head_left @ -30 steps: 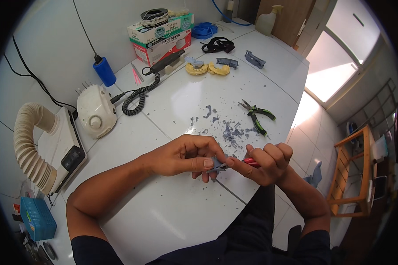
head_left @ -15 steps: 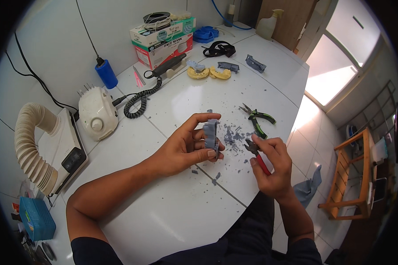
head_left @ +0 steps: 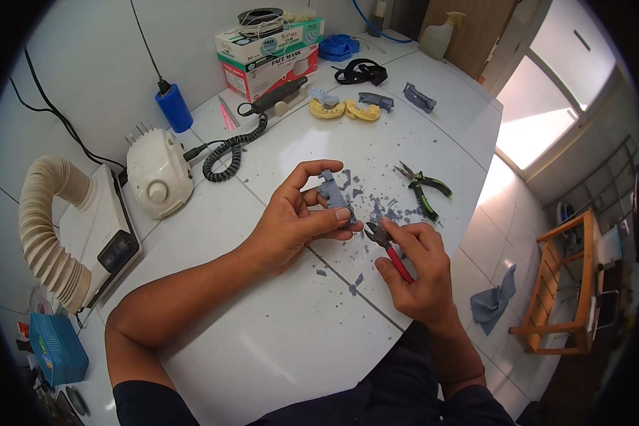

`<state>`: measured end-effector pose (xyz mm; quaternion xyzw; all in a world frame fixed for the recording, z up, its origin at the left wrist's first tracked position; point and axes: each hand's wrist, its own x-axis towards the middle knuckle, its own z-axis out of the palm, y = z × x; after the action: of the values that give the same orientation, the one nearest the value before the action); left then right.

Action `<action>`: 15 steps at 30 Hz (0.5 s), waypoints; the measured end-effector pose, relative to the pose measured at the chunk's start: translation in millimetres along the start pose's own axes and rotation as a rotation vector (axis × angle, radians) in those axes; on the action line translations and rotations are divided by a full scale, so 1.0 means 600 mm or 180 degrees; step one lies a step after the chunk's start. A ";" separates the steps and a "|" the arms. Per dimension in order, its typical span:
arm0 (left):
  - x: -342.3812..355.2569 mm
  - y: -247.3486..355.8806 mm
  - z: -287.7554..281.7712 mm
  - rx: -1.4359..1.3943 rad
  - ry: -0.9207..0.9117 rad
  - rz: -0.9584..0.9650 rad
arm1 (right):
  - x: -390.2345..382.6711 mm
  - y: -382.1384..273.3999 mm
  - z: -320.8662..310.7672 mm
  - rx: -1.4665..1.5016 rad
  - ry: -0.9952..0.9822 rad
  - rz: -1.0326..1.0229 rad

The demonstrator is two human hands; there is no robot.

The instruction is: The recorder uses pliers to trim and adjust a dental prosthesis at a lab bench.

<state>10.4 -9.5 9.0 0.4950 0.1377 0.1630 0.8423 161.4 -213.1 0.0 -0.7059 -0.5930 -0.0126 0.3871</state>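
Observation:
My left hand (head_left: 296, 222) grips a small grey plastic part (head_left: 333, 192) between thumb and fingers, holding it upright above the white table (head_left: 277, 334). Just to its right, my right hand (head_left: 420, 270) holds red-handled cutters (head_left: 388, 246), whose jaws point up and left toward the part's lower edge. Grey plastic scraps (head_left: 382, 210) lie scattered on the table beyond both hands. A few more chips (head_left: 353, 285) rest near my right wrist.
Green-handled pliers (head_left: 423, 187) lie right of the scraps. A white motor unit (head_left: 157, 172) with coiled cord (head_left: 228, 154), a ribbed suction hose (head_left: 44, 227), stacked boxes (head_left: 268, 52), yellow dental casts (head_left: 343, 110) and grey parts (head_left: 419, 96) stand at the back. The table edge curves at right.
My left hand lifted the grey part away from my right hand and turned it upright. My right hand drew back with the cutters, then brought the jaws close to the part again.

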 end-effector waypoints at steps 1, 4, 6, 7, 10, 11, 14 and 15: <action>-0.001 -0.001 -0.001 -0.0008 0.0000 -0.0004 | -0.003 0.000 0.000 -0.0076 0.0045 -0.0043; 0.000 -0.001 -0.004 0.0035 0.0054 -0.0066 | -0.006 0.000 0.001 -0.0144 0.0154 -0.0077; -0.001 -0.005 -0.007 -0.0078 0.0078 -0.0026 | -0.006 -0.001 0.002 -0.0124 0.0214 -0.0087; -0.002 -0.006 -0.008 -0.0070 0.0071 -0.0017 | -0.007 -0.001 0.002 -0.0144 0.0205 -0.0103; 0.000 -0.008 -0.006 -0.0106 0.0021 0.0046 | -0.007 -0.002 0.001 -0.0330 0.0274 -0.0201; -0.001 -0.008 -0.006 -0.0089 0.0036 0.0016 | -0.007 -0.003 0.000 -0.0477 0.0339 -0.0276; -0.001 -0.007 -0.004 -0.0081 0.0019 0.0025 | -0.001 -0.009 -0.008 -0.0518 0.0386 -0.0373; -0.002 -0.007 -0.004 -0.0082 -0.0002 0.0046 | 0.001 -0.013 -0.011 -0.0534 0.0387 -0.0378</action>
<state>8.9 -9.9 4.4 0.4851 0.1318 0.1707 0.8474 157.9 -216.4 9.0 -0.6974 -0.6062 -0.1279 0.3604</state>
